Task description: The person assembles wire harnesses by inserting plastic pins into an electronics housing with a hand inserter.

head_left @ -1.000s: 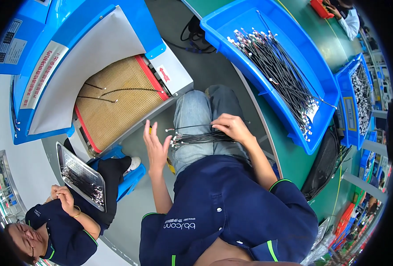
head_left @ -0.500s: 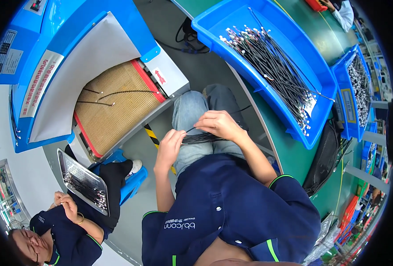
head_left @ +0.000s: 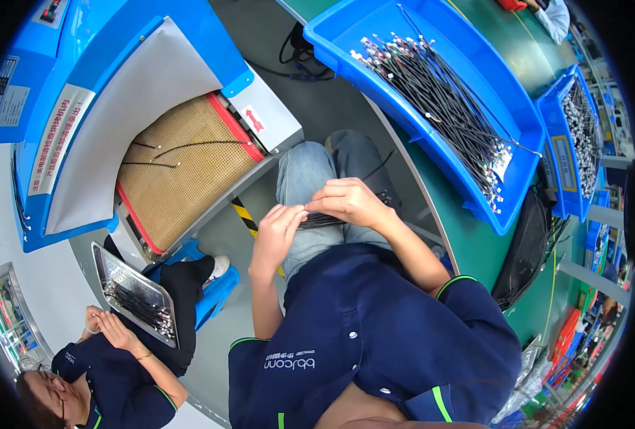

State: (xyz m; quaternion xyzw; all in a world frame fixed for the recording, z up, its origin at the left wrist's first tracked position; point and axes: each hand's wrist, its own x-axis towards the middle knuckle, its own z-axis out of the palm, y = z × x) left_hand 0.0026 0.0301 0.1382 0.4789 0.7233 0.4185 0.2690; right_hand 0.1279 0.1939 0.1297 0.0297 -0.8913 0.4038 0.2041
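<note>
In front of my lap, my left hand (head_left: pixel 277 230) and my right hand (head_left: pixel 348 199) meet with their fingertips pinched together. A thin black cable (head_left: pixel 380 166) is held between them, its free end rising past my right hand toward the upper right. What lies right at the fingertips is too small to make out. Below my hands, a bundle of black cables (head_left: pixel 323 221) rests across my thighs, partly covered by the fingers.
Left stands a blue machine with a mesh conveyor belt (head_left: pixel 188 146) bearing several black cables. A blue bin (head_left: pixel 475 50) of cables sits on the green table (head_left: pixel 455 214) at right, beside a smaller bin (head_left: pixel 563 161). A seated co-worker has a metal tray (head_left: pixel 103 259) of cables.
My hands have come together, closing the gap between their fingertips. The cable's free end has swung upward. The co-worker's hands have shifted slightly.
</note>
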